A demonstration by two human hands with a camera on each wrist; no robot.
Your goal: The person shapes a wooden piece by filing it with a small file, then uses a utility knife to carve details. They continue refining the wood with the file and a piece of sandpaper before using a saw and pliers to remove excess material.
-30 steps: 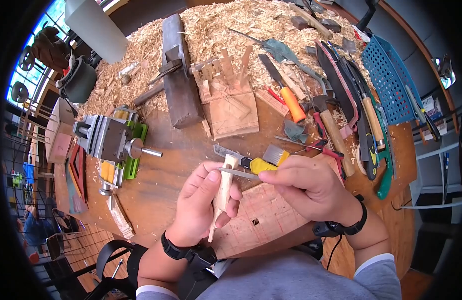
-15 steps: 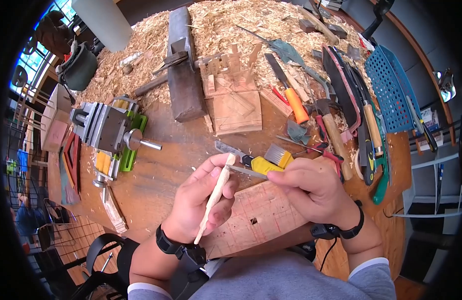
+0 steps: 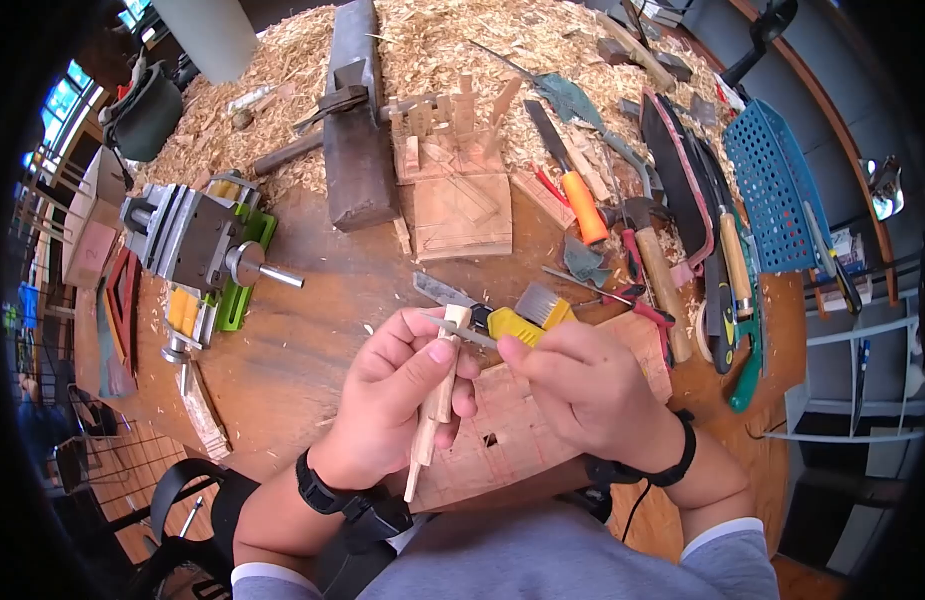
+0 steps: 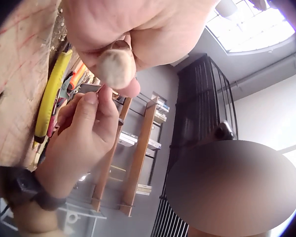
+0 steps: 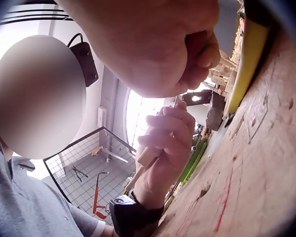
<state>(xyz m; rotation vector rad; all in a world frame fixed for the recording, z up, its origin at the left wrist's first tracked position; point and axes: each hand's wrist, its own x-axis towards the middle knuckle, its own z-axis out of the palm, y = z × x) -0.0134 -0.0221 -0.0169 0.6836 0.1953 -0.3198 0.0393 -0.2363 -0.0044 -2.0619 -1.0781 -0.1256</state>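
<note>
A pale carved wooden stick [image 3: 422, 458], thicker at the top and narrow at the lower end, is gripped by my left hand [image 3: 387, 388] between thumb and fingers. My right hand [image 3: 587, 385] pinches a thin grey metal strip like a small file [image 3: 474, 336], with the fingers curled in. Just below the stick's top end, the strip lies across the wood and its tip pokes out on the left. In the left wrist view the stick's round end [image 4: 114, 69] faces the camera. Both hands are above a wooden board [image 3: 472, 480] marked with red lines.
Beyond the hands lie a yellow-handled knife [image 3: 512, 326] and a brush [image 3: 544, 306]. A vise [image 3: 190, 245] stands left. Further back are a large wooden plane [image 3: 360, 170] and wood shavings [image 3: 432, 45]. Hand tools and a blue basket [image 3: 777, 190] line the right side.
The strip has slid leftward across the stick, the right hand moving with it. In my left hand the stick has turned, first showing a thinner side, now a wider, stepped one.
</note>
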